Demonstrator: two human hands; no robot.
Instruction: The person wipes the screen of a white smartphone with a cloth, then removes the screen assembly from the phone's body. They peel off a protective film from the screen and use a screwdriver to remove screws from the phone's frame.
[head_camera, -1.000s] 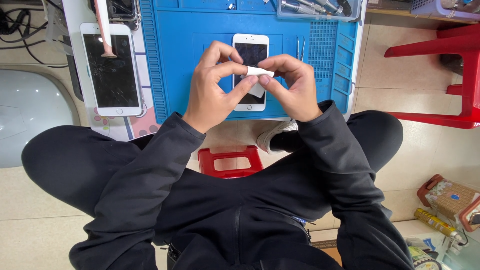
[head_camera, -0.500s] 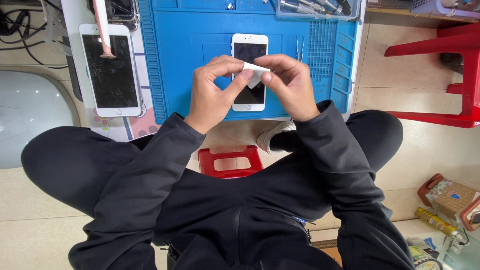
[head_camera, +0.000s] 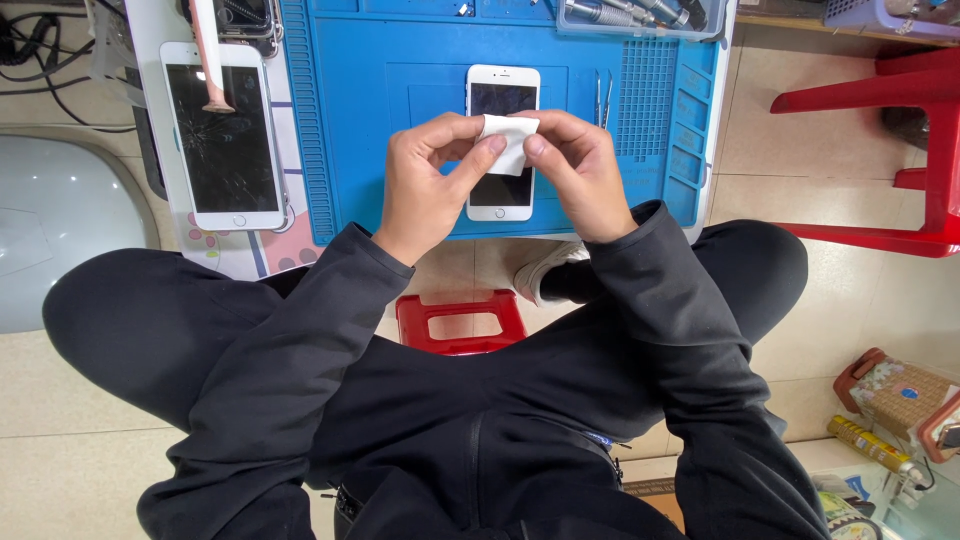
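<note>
Both hands' fingers (head_camera: 490, 150) pinching a small white wipe (head_camera: 508, 140) above the white phone (head_camera: 502, 145). Could slip, tear, or smear grit across the glass.

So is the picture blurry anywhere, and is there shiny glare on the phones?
In the head view the hands and the small white wipe look sharp, with no motion blur. The white phone on the blue mat has a dark screen with only faint reflection. The cracked phone to the left shows pale glints along its cracks. Light is soft and even with weak shadows, and the edges bend slightly.
</note>
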